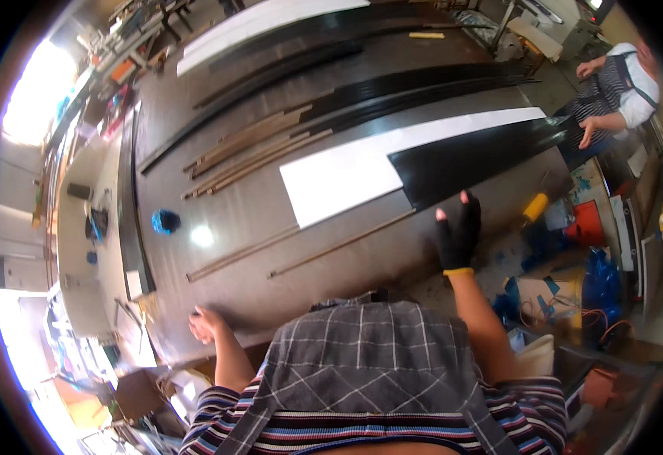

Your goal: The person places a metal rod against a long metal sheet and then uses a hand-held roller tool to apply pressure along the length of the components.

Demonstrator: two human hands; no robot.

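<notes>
My right hand (459, 236), in a black fingerless glove with a yellow cuff, is over the near side of the table, just below the corner of a glossy black sheet (468, 163). Its fingertips are apart and no held object shows. My left hand (206, 324), bare, is at the table's near left edge with loosely spread fingers and nothing visible in it. A white sheet (339, 182) lies beside the black one, partly overlapped by it. Between my hands lie a thin brown strip (339, 244) and a pair of similar strips (244, 252).
Bundles of long dark and brown strips (263, 159) cross the table (233, 296). A crumpled blue item (166, 221) lies left. At right, a co-worker (612, 98) in a striped apron stands by the black sheet's far end. A yellow object (535, 206) is near the right edge.
</notes>
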